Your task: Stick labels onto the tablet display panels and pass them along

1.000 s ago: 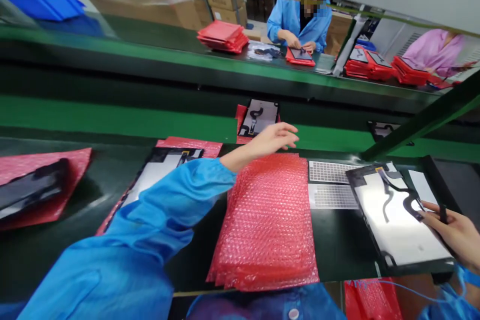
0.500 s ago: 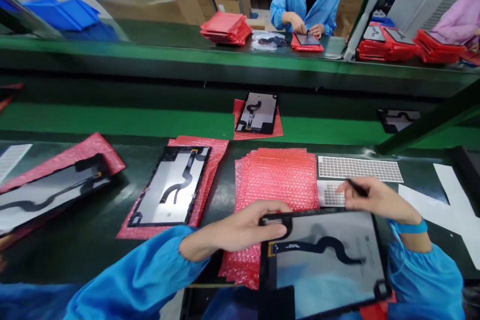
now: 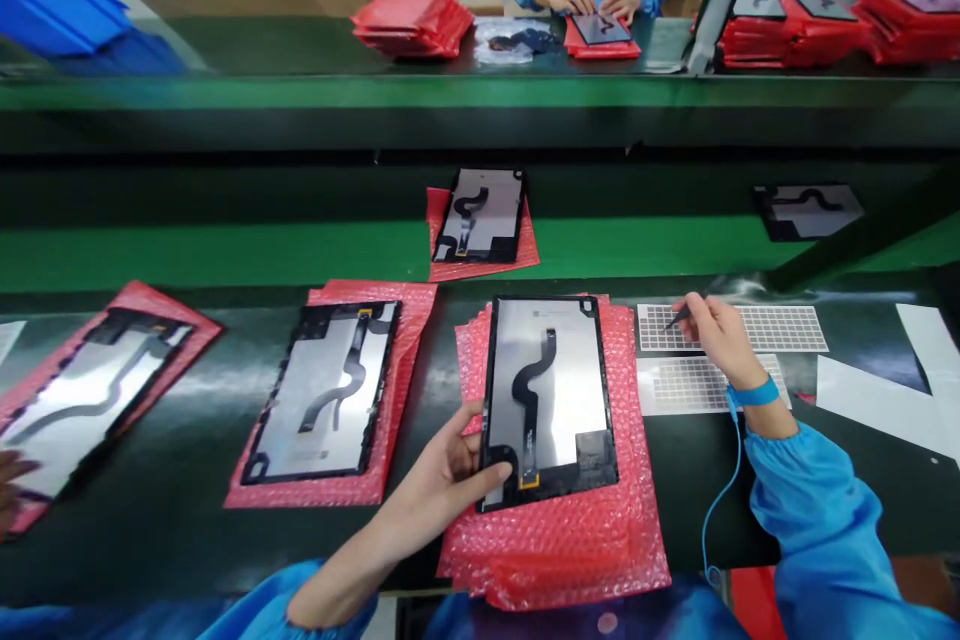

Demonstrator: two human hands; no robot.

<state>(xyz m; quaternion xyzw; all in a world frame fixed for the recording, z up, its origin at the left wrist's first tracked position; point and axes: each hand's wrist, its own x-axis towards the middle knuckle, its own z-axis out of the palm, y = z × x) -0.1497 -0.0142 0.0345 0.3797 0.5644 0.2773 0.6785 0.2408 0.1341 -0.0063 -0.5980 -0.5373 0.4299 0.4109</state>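
My left hand (image 3: 457, 475) grips the lower left corner of a screen panel (image 3: 566, 370), thumb on top. The panel has a silver back, a black border and a curved black flex cable (image 3: 527, 390). It lies over a stack of red bubble-wrap bags (image 3: 637, 480). My right hand (image 3: 716, 332), fingers pinched, holds black tweezers (image 3: 679, 316). Their tip is at the upper white label sheet (image 3: 780, 328), marked with a grid of small squares. A second label sheet (image 3: 675, 387) lies just below it.
Another panel (image 3: 330, 390) rests on red bubble wrap to the left. At far left, a co-worker's hand (image 3: 15, 480) touches a further panel (image 3: 105, 390). More panels (image 3: 484, 215) sit on the green strip behind. A blue wrist cord (image 3: 724, 500) hangs from my right wrist.
The panel has turned upright and moved from the bench's front edge onto the bubble-wrap stack, still in my left hand. My right hand has shifted up to the upper label sheet.
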